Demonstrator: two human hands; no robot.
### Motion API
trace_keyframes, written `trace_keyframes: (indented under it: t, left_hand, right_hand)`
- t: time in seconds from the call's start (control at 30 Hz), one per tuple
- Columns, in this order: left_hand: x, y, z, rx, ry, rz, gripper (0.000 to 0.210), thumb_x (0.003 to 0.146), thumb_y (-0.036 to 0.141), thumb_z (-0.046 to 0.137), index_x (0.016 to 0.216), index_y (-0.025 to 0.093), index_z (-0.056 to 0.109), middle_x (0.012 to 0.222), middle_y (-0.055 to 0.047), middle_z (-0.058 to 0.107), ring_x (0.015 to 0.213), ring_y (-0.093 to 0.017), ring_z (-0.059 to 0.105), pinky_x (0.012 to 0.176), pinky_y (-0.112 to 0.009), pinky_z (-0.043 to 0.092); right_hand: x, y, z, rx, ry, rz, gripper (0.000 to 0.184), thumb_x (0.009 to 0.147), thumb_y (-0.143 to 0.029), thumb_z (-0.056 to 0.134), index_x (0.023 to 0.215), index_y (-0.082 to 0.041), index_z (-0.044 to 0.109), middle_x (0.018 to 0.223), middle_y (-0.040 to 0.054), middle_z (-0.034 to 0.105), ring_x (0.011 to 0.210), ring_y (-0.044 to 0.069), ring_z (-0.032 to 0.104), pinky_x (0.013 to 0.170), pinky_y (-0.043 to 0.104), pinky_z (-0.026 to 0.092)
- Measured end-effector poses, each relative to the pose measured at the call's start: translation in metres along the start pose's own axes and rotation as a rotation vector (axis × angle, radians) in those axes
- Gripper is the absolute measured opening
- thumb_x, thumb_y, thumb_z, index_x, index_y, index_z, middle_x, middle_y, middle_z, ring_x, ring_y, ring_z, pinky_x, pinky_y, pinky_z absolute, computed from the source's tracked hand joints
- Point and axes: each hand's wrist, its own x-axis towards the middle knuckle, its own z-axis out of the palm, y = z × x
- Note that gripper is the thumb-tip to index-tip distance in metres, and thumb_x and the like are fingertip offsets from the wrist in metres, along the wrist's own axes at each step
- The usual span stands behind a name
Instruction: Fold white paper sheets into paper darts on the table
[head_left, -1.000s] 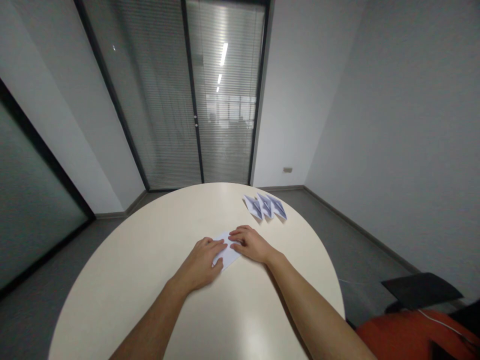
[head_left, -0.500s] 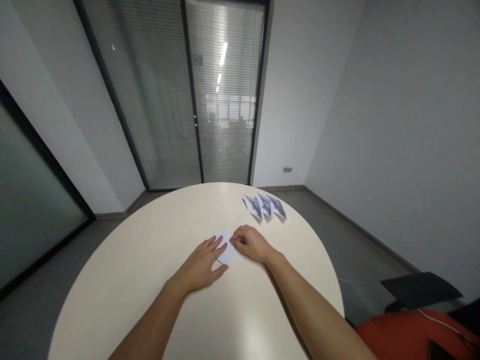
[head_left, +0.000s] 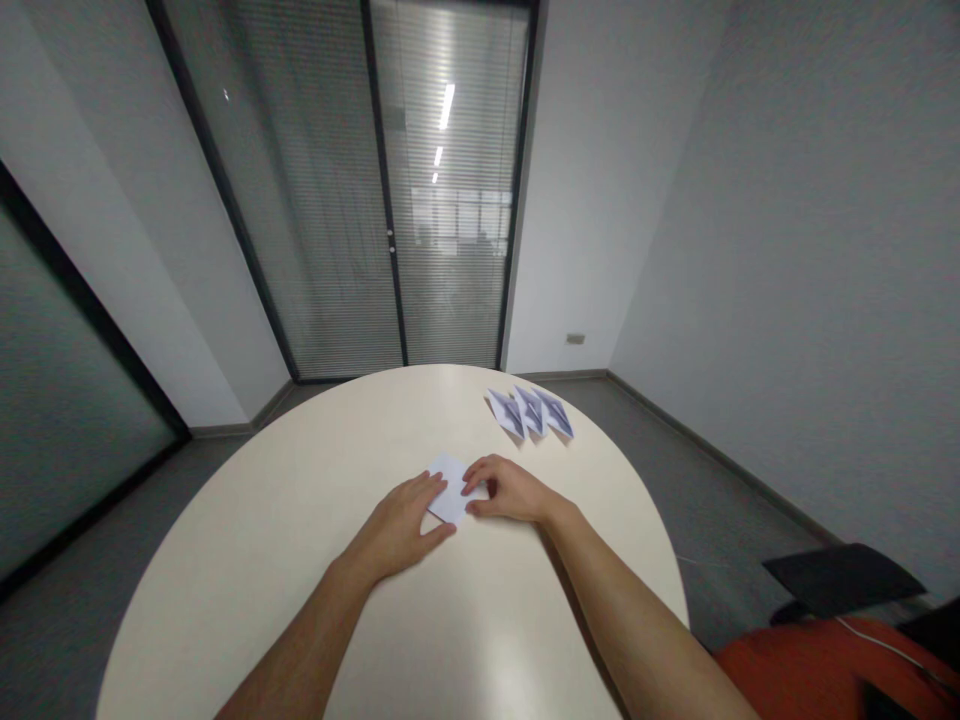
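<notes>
Head view shows a white paper (head_left: 450,498) lying on the round table (head_left: 292,490). At the paper's left edge rests the left hand (head_left: 399,522), fingers close together and thumb stretched apart. At the paper's right, the right hand (head_left: 514,490) curls its fingers (whether they pinch the edge, one cannot tell). Beyond the paper, to its right, lie three folded paper pieces (head_left: 530,412) in a row.

Left hand (head_left: 401,520) spread, right hand (head_left: 506,490) curled
</notes>
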Motion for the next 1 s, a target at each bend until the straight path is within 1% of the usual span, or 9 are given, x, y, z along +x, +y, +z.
trace_keyframes:
  t: [0.1, 0.17, 0.3, 0.47, 0.57, 0.67, 0.8, 0.93, 1.0]
  left_hand:
    - [0.000, 0.001, -0.001, -0.016, 0.005, -0.007, 0.061, 0.088, 0.046, 0.069, 0.141, 0.017, 0.058, 0.151, -0.016, 0.055, 0.142, -0.033, 0.049, 0.118, -0.050, 0.040]
    - [-0.001, 0.001, -0.002, -0.028, 0.014, -0.014, 0.059, 0.087, 0.045, 0.070, 0.138, 0.017, 0.059, 0.148, -0.016, 0.058, 0.140, -0.034, 0.051, 0.116, -0.050, 0.042]
    - [0.000, 0.001, -0.001, -0.055, 0.040, -0.008, 0.045, 0.088, 0.043, 0.069, 0.125, 0.018, 0.065, 0.143, -0.015, 0.063, 0.136, -0.034, 0.055, 0.113, -0.047, 0.045]
    - [0.001, 0.002, -0.001, -0.106, 0.081, -0.016, 0.035, 0.089, 0.043, 0.067, 0.116, 0.020, 0.068, 0.134, -0.013, 0.068, 0.129, -0.032, 0.060, 0.109, -0.044, 0.047]
    - [0.000, 0.003, -0.002, -0.122, 0.098, -0.016, 0.032, 0.092, 0.044, 0.063, 0.113, 0.021, 0.070, 0.130, -0.011, 0.070, 0.128, -0.030, 0.062, 0.109, -0.042, 0.047]
    - [0.000, 0.002, -0.003, -0.120, 0.088, -0.021, 0.031, 0.094, 0.045, 0.062, 0.111, 0.021, 0.071, 0.136, -0.011, 0.068, 0.134, -0.030, 0.057, 0.113, -0.043, 0.044]
    - [0.001, 0.000, -0.002, -0.133, 0.075, -0.028, 0.030, 0.095, 0.044, 0.059, 0.111, 0.021, 0.072, 0.140, -0.011, 0.065, 0.138, -0.031, 0.054, 0.115, -0.046, 0.042]
    - [0.001, -0.001, 0.000, -0.124, 0.084, -0.015, 0.033, 0.094, 0.044, 0.061, 0.116, 0.021, 0.071, 0.139, -0.011, 0.067, 0.136, -0.031, 0.056, 0.115, -0.046, 0.043]
    - [0.001, -0.002, 0.000, -0.120, 0.084, -0.017, 0.033, 0.093, 0.040, 0.063, 0.119, 0.021, 0.071, 0.139, -0.011, 0.067, 0.135, -0.030, 0.057, 0.114, -0.046, 0.044]
  right_hand:
    - [0.000, 0.002, 0.000, 0.006, -0.021, -0.014, 0.018, 0.073, -0.026, 0.085, 0.091, -0.022, 0.082, 0.110, 0.0082, 0.075, 0.094, 0.021, 0.068, 0.085, 0.031, 0.051]
    - [0.000, 0.002, -0.001, 0.006, -0.021, -0.027, 0.021, 0.074, -0.029, 0.086, 0.093, -0.022, 0.082, 0.109, 0.0082, 0.075, 0.095, 0.021, 0.068, 0.087, 0.032, 0.051]
    - [0.000, 0.001, -0.001, 0.019, -0.008, -0.053, 0.028, 0.073, -0.032, 0.088, 0.099, -0.024, 0.082, 0.106, 0.0074, 0.077, 0.098, 0.022, 0.069, 0.091, 0.033, 0.050]
    - [-0.001, -0.001, -0.002, 0.018, -0.016, -0.064, 0.023, 0.077, -0.037, 0.085, 0.096, -0.023, 0.083, 0.106, 0.0087, 0.077, 0.096, 0.022, 0.069, 0.087, 0.032, 0.051]
    - [-0.001, -0.003, -0.003, 0.025, -0.016, -0.082, 0.023, 0.081, -0.039, 0.082, 0.098, -0.023, 0.083, 0.105, 0.0091, 0.077, 0.095, 0.022, 0.069, 0.088, 0.032, 0.051]
    - [0.000, -0.004, -0.003, 0.041, -0.008, -0.112, 0.022, 0.083, -0.038, 0.079, 0.100, -0.023, 0.083, 0.102, 0.0085, 0.078, 0.093, 0.022, 0.070, 0.086, 0.032, 0.051]
    - [0.001, -0.006, -0.003, 0.059, -0.017, -0.143, 0.018, 0.090, -0.037, 0.072, 0.093, -0.022, 0.083, 0.098, 0.0079, 0.079, 0.086, 0.019, 0.069, 0.081, 0.029, 0.050]
    - [0.002, -0.008, -0.002, 0.048, -0.017, -0.125, 0.023, 0.094, -0.038, 0.067, 0.092, -0.021, 0.082, 0.091, 0.0067, 0.079, 0.080, 0.018, 0.067, 0.080, 0.029, 0.048]
    - [0.002, -0.010, -0.002, 0.036, -0.015, -0.103, 0.023, 0.096, -0.037, 0.065, 0.092, -0.021, 0.080, 0.086, 0.0055, 0.078, 0.076, 0.017, 0.066, 0.080, 0.029, 0.047]
